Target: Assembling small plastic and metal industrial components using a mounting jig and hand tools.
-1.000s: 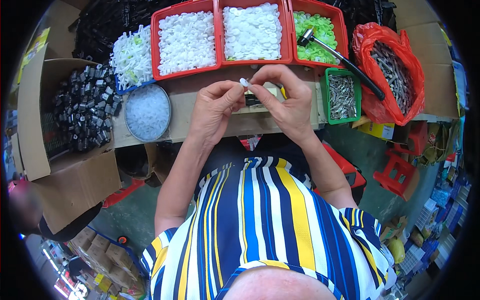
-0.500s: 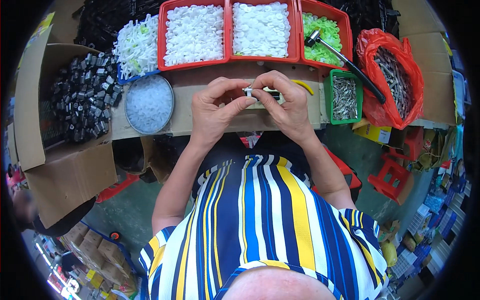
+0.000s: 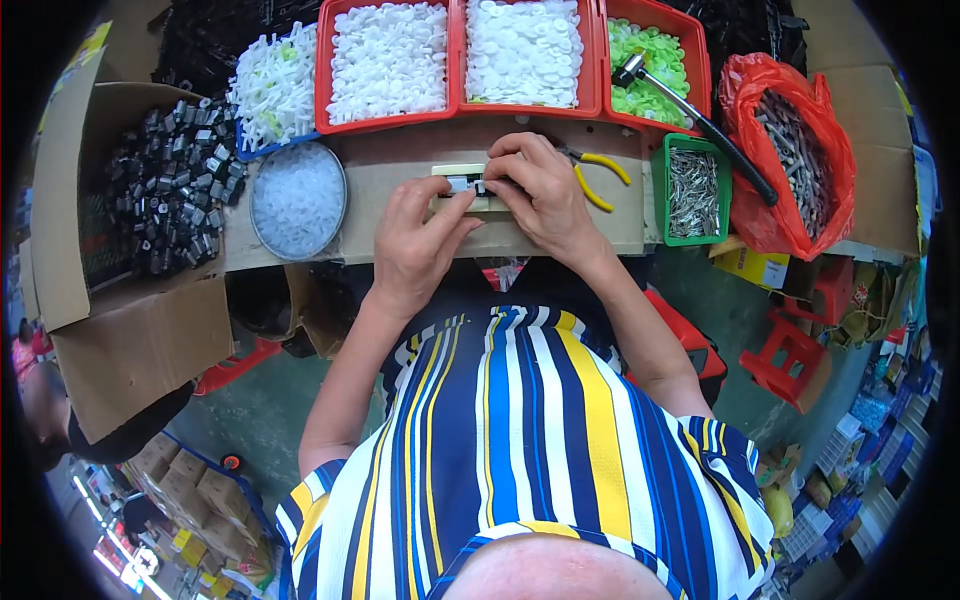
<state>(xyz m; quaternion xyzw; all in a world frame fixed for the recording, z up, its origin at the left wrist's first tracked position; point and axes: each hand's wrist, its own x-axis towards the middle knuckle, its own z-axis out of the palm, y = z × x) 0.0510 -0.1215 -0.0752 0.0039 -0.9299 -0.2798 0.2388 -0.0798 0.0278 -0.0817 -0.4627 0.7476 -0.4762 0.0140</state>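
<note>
Both my hands meet at a small pale block (image 3: 456,170) on the cardboard-covered bench. My left hand (image 3: 418,238) is closed, its thumb and forefinger tips at a light grey piece (image 3: 459,184) on the block. My right hand (image 3: 548,198) pinches a small white plastic part (image 3: 479,187) against the block's right side. Fingertips partly hide both pieces, so how they fit together cannot be made out. Just right of my right hand lie yellow-handled pliers (image 3: 602,178).
Red trays (image 3: 455,112) of white and green plastic parts line the back. A hammer (image 3: 705,125) rests across the right tray. A green bin (image 3: 690,240) of metal pins and a red bag (image 3: 745,215) stand right; a round dish (image 3: 257,238) and a carton (image 3: 65,225) of black parts stand left.
My hands have lowered the white part from above the bench onto the block. The left hand has shifted left and toward me; the pliers and block show more fully.
</note>
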